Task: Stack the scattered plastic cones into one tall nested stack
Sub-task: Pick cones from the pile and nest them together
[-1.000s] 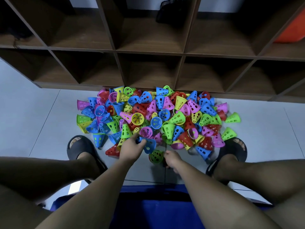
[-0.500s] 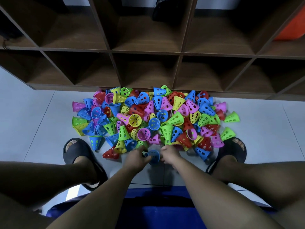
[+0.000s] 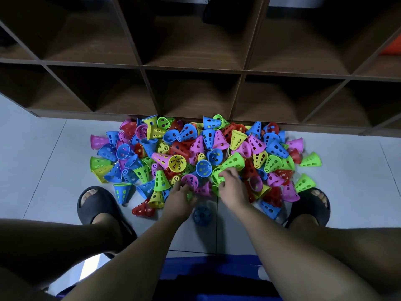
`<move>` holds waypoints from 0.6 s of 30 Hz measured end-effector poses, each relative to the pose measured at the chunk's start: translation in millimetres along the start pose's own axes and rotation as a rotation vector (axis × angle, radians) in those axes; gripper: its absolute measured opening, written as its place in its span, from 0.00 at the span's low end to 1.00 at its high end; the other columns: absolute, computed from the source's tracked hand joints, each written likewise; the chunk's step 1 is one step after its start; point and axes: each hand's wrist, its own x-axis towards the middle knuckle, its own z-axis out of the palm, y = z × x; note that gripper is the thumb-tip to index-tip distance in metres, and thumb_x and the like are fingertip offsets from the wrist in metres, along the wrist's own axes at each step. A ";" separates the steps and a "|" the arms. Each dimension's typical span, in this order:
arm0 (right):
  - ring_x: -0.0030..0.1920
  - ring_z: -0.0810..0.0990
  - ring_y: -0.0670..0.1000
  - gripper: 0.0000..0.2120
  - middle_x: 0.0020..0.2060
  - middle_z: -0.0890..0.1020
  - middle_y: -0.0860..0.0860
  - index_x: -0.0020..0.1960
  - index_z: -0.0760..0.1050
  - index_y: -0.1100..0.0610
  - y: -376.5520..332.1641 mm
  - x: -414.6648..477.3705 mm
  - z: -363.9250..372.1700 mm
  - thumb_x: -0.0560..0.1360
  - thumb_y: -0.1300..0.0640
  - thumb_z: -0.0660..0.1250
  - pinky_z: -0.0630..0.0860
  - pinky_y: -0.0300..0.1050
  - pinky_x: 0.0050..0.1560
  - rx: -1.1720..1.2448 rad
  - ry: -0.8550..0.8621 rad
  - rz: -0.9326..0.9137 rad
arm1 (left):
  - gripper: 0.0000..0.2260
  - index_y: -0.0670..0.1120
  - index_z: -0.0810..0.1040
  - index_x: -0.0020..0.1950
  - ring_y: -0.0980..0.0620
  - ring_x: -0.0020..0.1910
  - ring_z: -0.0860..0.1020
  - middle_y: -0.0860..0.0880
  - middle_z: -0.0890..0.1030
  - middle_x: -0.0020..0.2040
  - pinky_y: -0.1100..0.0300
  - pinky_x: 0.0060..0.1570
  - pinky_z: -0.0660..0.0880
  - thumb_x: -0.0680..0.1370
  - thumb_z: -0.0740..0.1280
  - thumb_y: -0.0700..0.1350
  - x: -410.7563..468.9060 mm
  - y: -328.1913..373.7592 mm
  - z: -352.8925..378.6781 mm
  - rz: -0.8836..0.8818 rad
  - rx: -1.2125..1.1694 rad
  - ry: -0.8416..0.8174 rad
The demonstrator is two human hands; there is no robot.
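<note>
Cones: small perforated plastic cones with oval holes in the walls, in blue, magenta, lime green, yellow and red. All loose in one heap on the tiled floor, right against the foot of a dark wooden cubby shelf. Most lie on their sides, some upright, some mouth-up. No stack visible.

One blue cone sits apart from the heap on the floor, between the two forearms, end facing the camera.

Right hand: at the near edge of the heap, fingers and thumb curled onto a lime green cone, grasping it at the rim.

Left hand: fingers pushed in among the cones just beside a magenta cone. Can't tell whether it's grasping anything.

Black sandal on the left and black sandal on the right flank the heap.
</note>
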 end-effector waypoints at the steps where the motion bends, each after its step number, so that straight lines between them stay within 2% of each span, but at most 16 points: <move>1: 0.41 0.81 0.48 0.14 0.68 0.70 0.46 0.64 0.78 0.53 1.0 2.6 -1.0 0.79 0.61 0.68 0.82 0.44 0.36 -0.010 -0.005 -0.008 | 0.19 0.53 0.79 0.68 0.48 0.62 0.78 0.54 0.67 0.74 0.48 0.58 0.82 0.80 0.68 0.58 2.0 0.4 0.6 -0.004 0.011 -0.017; 5: 0.41 0.81 0.47 0.15 0.72 0.68 0.46 0.65 0.79 0.53 -0.1 10.6 -5.3 0.80 0.61 0.68 0.76 0.38 0.33 -0.028 -0.027 -0.009 | 0.18 0.55 0.78 0.71 0.43 0.71 0.74 0.50 0.62 0.80 0.45 0.67 0.78 0.81 0.67 0.55 7.5 3.1 5.0 0.005 0.059 -0.109; 8: 0.39 0.80 0.47 0.15 0.75 0.65 0.46 0.65 0.80 0.51 -0.1 14.2 -4.7 0.80 0.61 0.68 0.68 0.34 0.31 -0.020 -0.020 0.013 | 0.13 0.54 0.79 0.67 0.41 0.75 0.72 0.47 0.62 0.83 0.45 0.66 0.78 0.82 0.64 0.51 12.1 0.3 10.1 0.012 0.143 -0.191; 10: 0.38 0.79 0.46 0.14 0.76 0.65 0.45 0.64 0.81 0.51 1.0 16.4 -2.5 0.80 0.61 0.68 0.68 0.33 0.30 -0.012 -0.016 0.011 | 0.10 0.53 0.79 0.62 0.42 0.70 0.77 0.47 0.70 0.78 0.48 0.59 0.81 0.83 0.62 0.50 13.9 -0.2 11.5 0.021 0.165 -0.212; 13: 0.46 0.82 0.49 0.15 0.75 0.67 0.45 0.63 0.81 0.51 1.9 18.5 -0.8 0.80 0.63 0.67 0.78 0.40 0.37 -0.008 -0.055 -0.031 | 0.10 0.51 0.78 0.62 0.43 0.59 0.81 0.49 0.74 0.71 0.52 0.50 0.81 0.83 0.63 0.50 13.9 1.2 12.1 0.048 0.184 -0.184; 15: 0.51 0.82 0.52 0.17 0.71 0.72 0.47 0.63 0.81 0.52 3.0 20.3 0.9 0.79 0.66 0.66 0.81 0.45 0.44 -0.019 -0.076 -0.060 | 0.10 0.51 0.78 0.62 0.46 0.56 0.82 0.51 0.74 0.70 0.51 0.51 0.83 0.83 0.64 0.52 12.5 1.2 11.8 0.060 0.164 -0.139; 18: 0.44 0.81 0.52 0.18 0.63 0.77 0.48 0.61 0.80 0.51 3.2 22.1 2.3 0.77 0.69 0.65 0.74 0.43 0.34 -0.033 -0.057 -0.051 | 0.16 0.49 0.78 0.70 0.47 0.61 0.80 0.51 0.74 0.73 0.50 0.55 0.83 0.82 0.68 0.49 11.9 1.8 8.2 0.062 0.107 -0.065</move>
